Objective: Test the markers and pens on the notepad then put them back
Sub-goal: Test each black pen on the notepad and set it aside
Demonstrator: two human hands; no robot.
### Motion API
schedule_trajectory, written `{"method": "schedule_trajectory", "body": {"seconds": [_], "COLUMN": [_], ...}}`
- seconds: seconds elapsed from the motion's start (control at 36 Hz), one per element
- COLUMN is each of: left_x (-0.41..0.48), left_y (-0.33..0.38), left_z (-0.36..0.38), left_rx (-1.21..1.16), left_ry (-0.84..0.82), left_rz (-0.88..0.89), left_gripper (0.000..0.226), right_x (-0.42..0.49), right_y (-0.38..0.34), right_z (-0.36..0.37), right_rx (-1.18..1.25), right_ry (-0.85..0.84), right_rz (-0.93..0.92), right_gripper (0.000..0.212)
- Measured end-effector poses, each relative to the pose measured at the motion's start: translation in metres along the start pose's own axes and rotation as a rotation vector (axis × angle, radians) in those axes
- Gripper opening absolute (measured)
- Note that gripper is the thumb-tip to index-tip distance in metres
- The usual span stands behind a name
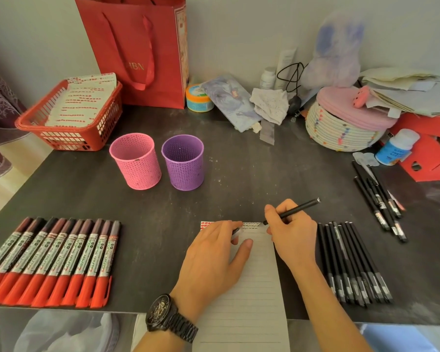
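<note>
The markers (48, 260) lie in a row at the left of the worktop (163, 204). The left hand (214, 255) rests flat on the notepad (254, 288), fingers straight (a pale bit under them may be a cap). The right hand (290, 232) pinches the pen (294, 210) low on its barrel, tip at the notepad's top line, tail up and right. Light, stiff, slick, I judge; hold near the tip.

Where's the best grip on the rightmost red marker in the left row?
Mid-barrel of the rightmost marker, pinching from above and from its right. It lies flat, its left side tight against the neighbouring marker, its right side free. The long, even barrel should probably lift level from there.
</note>
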State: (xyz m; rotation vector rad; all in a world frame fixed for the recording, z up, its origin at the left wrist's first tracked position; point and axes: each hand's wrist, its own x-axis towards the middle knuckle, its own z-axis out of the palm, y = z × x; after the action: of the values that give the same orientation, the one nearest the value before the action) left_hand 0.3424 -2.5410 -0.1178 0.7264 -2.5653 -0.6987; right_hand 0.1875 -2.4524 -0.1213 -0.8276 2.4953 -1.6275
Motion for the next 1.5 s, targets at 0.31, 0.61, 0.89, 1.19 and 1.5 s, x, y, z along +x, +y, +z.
{"method": "schedule_trajectory", "body": {"seconds": [0.31,0.61,0.89,1.19,1.5], "left_x": [-0.001,0.001,0.001,0.001,0.001], "left_y": [0.000,-0.005,-0.006,-0.009,-0.013], "left_z": [-0.002,0.002,0.003,0.006,0.008], "left_rx": [-0.024,0.041,0.092,0.106,0.059], "left_ry": [0.009,0.087,0.124,0.160,0.180], "left_rz": [0.044,0.116,0.151,0.259,0.310], "left_gripper": [0.035,0.033,0.037,0.035,0.028], "right_x": [-0.020,-0.036,-0.038,-0.040,-0.041], "right_y": [-0.020,-0.016,-0.015,-0.017,-0.019], "right_z": [-0.015,-0.018,-0.016,-0.013,-0.015], "right_rx": [0.606,0.770,0.752,0.580,0.479], "right_ry": [-0.105,-0.108,-0.135,-0.169,-0.334], "right_rz": [0.184,0.233,0.205,0.135,0.036], "right_gripper": [0.026,0.020,0.019,0.019,0.012]}}
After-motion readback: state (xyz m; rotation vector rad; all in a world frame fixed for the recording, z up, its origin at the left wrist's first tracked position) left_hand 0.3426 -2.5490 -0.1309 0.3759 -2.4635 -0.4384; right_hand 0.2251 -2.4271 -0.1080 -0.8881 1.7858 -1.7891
